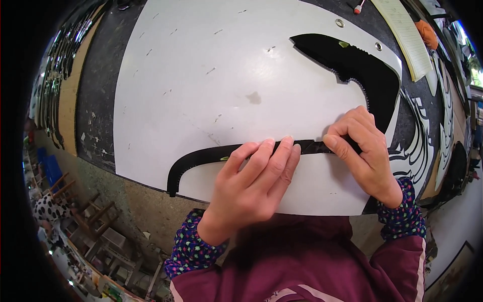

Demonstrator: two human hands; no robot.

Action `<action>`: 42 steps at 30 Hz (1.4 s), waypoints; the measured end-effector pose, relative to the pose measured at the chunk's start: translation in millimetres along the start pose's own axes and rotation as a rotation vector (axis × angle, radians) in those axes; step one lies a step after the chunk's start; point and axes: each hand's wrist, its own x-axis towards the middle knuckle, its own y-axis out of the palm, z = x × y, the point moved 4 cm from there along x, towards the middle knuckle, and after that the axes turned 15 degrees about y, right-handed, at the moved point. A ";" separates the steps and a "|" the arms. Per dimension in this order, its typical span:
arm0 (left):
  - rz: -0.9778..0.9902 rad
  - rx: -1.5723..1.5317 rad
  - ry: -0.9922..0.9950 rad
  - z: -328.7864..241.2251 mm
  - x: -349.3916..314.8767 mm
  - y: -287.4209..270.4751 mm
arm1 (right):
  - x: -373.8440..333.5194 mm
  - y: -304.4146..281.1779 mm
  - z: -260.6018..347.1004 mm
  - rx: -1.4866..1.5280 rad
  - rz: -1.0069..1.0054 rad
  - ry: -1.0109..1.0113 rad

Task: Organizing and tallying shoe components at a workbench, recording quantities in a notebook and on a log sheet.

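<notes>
A narrow black strip (pixel 201 155), curved down at its left end, lies along the near side of a white sheet (pixel 201 100). My left hand (pixel 256 176) rests on the strip's middle, fingers stretched out and its thumb hidden beneath. Farther right, my right hand (pixel 365 158) is closed, thumb and forefinger pinching at the strip's darker, creased right part. Beyond that hand, a broad black piece (pixel 352 63) with a partly toothed edge bends up and to the left. Whether it joins the strip is hidden by my right hand. Small green marks show on both.
The sheet, with a metal eyelet (pixel 339 23) near its far right edge, covers a dark table (pixel 98 110). Long dark strips (pixel 65 65) are stacked at left. White-and-black curved pieces (pixel 415 136) and a lined paper pad (pixel 402 35) lie at right. Wooden stools (pixel 93 216) stand lower left.
</notes>
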 end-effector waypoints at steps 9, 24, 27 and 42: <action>-0.002 0.001 -0.010 -0.2 1.4 1.0 | 0.3 0.4 1.0 -0.036 -0.018 -0.011; -0.001 0.001 -0.008 -0.6 1.0 2.2 | -0.6 2.4 0.2 -0.058 -0.052 -0.032; 0.001 0.001 -0.007 -1.2 0.9 1.9 | -1.0 2.0 1.0 -0.061 -0.055 -0.031; 0.047 0.016 -0.019 -3.3 1.8 0.7 | -1.6 2.4 1.4 -0.074 -0.043 0.002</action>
